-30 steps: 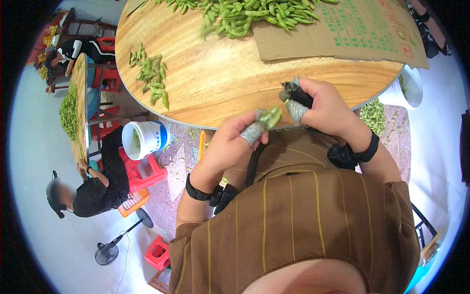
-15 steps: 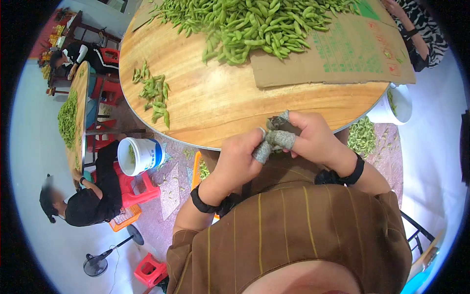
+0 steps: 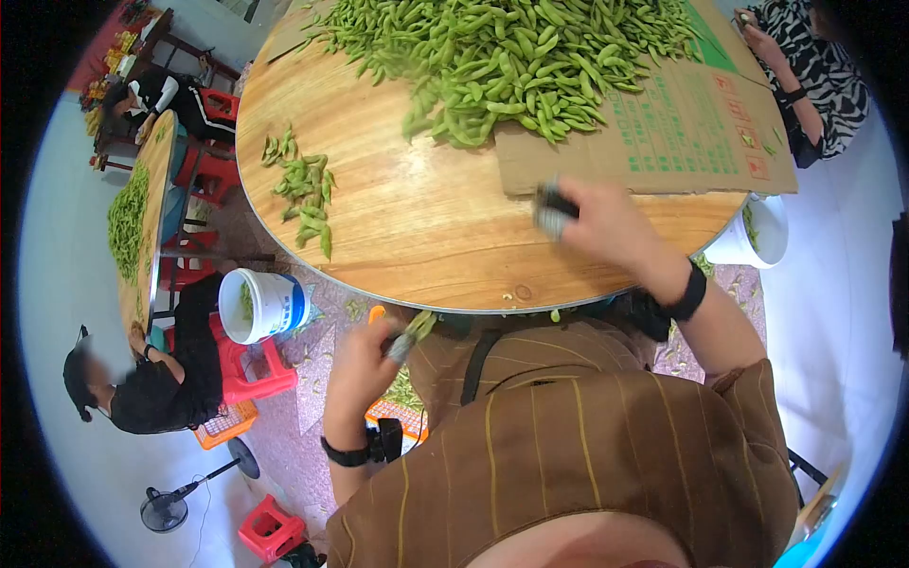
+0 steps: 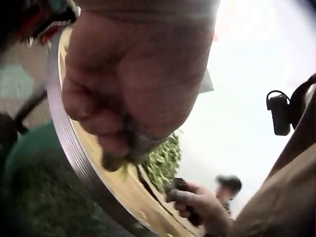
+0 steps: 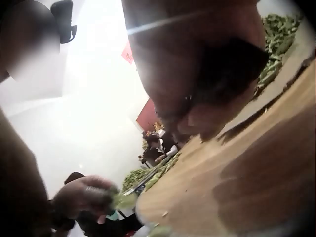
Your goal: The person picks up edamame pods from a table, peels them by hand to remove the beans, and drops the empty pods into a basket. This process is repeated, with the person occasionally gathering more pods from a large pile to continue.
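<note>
Green pod(s) (image 3: 422, 326) in L hand (image 3: 365, 363), R hand (image 3: 602, 223) fwd abv tbl (image 3: 426, 237).

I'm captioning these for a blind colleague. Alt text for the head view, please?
A person's left hand holds what look like green bean pods just off the near edge of a round wooden table, while the right hand grips a blurred dark object above it. Edamame pods lie heaped at the far side, partly on printed cardboard.
</note>
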